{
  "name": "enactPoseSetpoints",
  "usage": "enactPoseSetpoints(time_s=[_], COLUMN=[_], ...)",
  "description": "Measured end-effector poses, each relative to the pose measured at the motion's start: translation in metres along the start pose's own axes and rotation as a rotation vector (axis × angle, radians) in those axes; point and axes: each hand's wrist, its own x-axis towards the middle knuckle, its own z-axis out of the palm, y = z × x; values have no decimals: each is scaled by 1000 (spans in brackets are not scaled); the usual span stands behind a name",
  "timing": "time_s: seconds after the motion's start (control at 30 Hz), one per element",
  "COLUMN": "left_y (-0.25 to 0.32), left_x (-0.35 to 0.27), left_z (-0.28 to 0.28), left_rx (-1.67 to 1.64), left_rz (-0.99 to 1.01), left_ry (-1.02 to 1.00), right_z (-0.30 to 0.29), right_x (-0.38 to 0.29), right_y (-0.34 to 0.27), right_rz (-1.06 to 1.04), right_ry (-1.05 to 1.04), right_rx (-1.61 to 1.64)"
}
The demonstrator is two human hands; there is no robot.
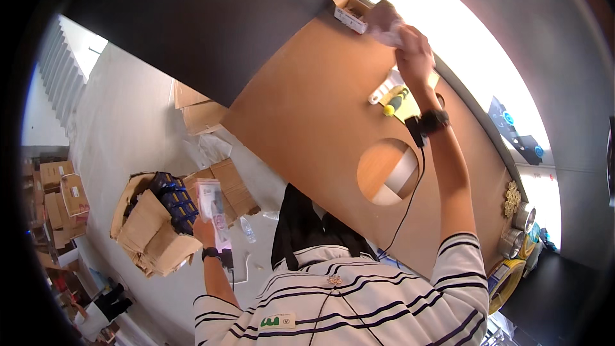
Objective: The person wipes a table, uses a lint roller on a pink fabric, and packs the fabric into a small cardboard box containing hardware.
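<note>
My right hand point(414, 53) is at the far edge of the brown tabletop point(307, 105), gripping a crumpled translucent plastic bag point(384, 29), blurred. Beside the bag stands a small open carton point(350, 14) with brownish contents. Nearer than this hand, a yellow-and-black handled tool point(396, 102) and a white plastic piece point(382, 92) lie on a yellow sheet point(408, 108). Out to the left, below table height, my left hand point(205, 230) holds flat printed packets in clear plastic point(211, 202), close to an open cardboard box point(149, 230) with dark blue packages point(177, 202).
A round hole point(388, 171) opens in the tabletop; a black cable point(408, 202) runs past it. Coiled yellow cable point(507, 283) and metal rolls point(523, 216) sit at the right. Flattened cardboard point(235, 187) and a plastic bottle point(248, 229) lie on the floor. Another person point(98, 315) is lower left.
</note>
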Motion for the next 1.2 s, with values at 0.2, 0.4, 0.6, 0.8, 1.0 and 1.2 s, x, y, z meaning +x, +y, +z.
enactPoseSetpoints(time_s=[0.2,0.4,0.6,0.8,1.0,1.2], left_y=[49,45,34,-6,-49,-69], left_x=[44,61,40,-22,-85,-107], left_z=[-20,-20,0,30,62,64], left_rx=[-42,-75,5,-126,-57,-52], left_rz=[155,189,167,27,-41,-43], left_ry=[-42,-11,-66,-115,-199,-171], right_z=[154,146,148,130,128,77], right_x=[-32,-16,-36,-72,-138,-167], right_y=[40,3,-13,-96,-221,-375], right_rz=[-113,221,319,146,-208,12], right_ry=[-508,-593,-529,-514,-718,-1041], right_rx=[-427,-283,-117,153,532,1035])
